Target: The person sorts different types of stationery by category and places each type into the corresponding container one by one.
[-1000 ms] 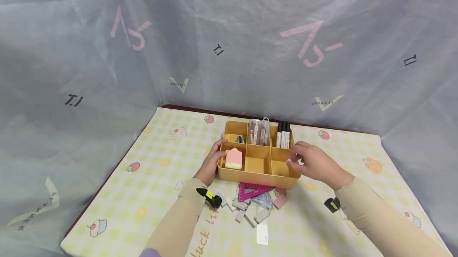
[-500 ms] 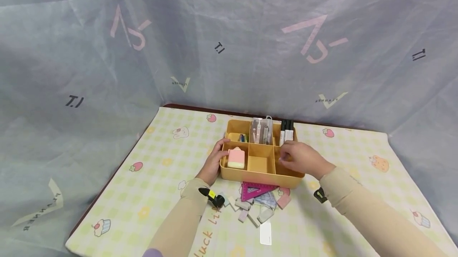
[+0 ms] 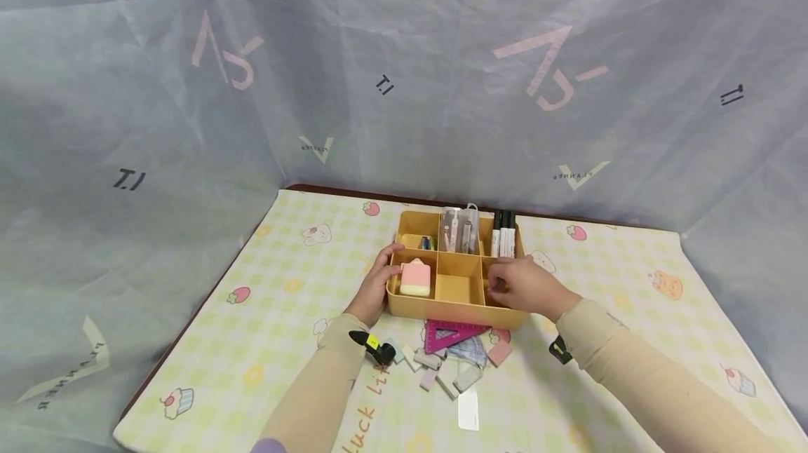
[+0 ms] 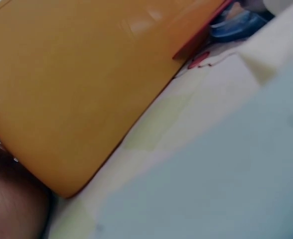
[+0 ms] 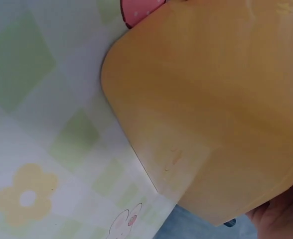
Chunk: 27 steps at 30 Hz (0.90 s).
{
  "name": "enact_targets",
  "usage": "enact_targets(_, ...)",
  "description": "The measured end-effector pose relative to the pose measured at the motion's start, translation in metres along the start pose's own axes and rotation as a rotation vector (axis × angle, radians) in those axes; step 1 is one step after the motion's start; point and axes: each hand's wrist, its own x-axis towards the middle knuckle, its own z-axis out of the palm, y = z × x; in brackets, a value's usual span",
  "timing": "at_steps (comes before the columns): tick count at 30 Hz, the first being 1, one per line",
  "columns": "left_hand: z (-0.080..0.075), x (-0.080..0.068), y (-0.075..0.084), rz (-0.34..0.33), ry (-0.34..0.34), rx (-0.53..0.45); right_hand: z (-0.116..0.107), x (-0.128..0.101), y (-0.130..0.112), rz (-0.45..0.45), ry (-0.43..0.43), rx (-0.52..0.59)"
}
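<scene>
Left hand rests against the left wall of the yellow box, fingers curled over its rim beside the pink eraser in the near-left compartment. The box stands mid-desk on the checked cloth. Markers stand in its far-right compartment. Right hand reaches into the near-right compartment, fingers bent; whether this grip holds anything cannot be told. A pink triangle ruler lies just before the box.
</scene>
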Motion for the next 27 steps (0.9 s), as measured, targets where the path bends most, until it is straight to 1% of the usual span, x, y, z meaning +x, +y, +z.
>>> enact_targets(2,0.0,-0.001,-0.001,-0.008,0.001,0.0,0.002,-0.001,0.001,0.001,-0.012,0.008)
enact_targets(4,0.0,-0.001,-0.001,-0.007,-0.002,-0.005,0.004,-0.002,0.002,-0.016,-0.012,0.017)
enact_targets(9,0.0,0.0,-0.001,0.016,-0.015,-0.006,0.003,-0.003,0.006,-0.014,0.01,-0.006)
enact_targets(13,-0.001,0.0,-0.001,0.022,-0.012,-0.008,-0.002,-0.005,0.006,-0.011,0.039,-0.015)
enact_targets(21,0.0,0.002,-0.004,0.034,-0.009,-0.023,-0.022,-0.02,0.001,-0.094,0.159,0.004)
enact_targets(24,0.0,0.003,-0.004,0.026,-0.003,-0.022,-0.031,-0.026,-0.005,-0.131,0.185,-0.012)
enact_targets(27,0.001,0.002,-0.003,0.023,0.003,-0.014,-0.039,-0.032,-0.012,-0.188,0.199,-0.031)
